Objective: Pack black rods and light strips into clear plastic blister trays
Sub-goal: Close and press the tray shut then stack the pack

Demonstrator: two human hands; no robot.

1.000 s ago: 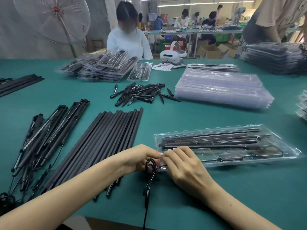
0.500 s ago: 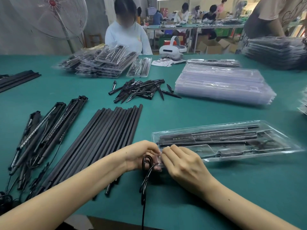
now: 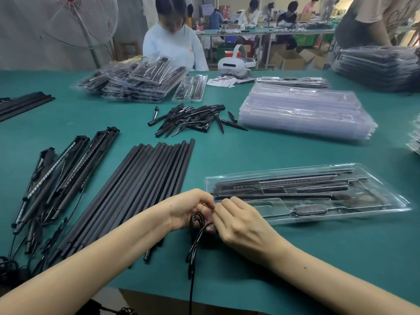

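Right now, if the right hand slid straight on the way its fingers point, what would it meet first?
The right hand points left toward the left hand, already close to fingertip to fingertip over the coiled black cable. It would probably meet those fingers and the coil first; depth is unclear.

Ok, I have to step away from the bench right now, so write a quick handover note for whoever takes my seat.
Left hand grips the coiled black cable at the table's near edge. Right hand pinches at the same spot, by the near-left corner of the blister tray.
Done: that tray already holds black parts in its slots.
Left: seat the cable in the tray; I cannot tell which slot.
Supplies: black rods just left of the hands, light strips further left, spikes beyond, empty trays far right.
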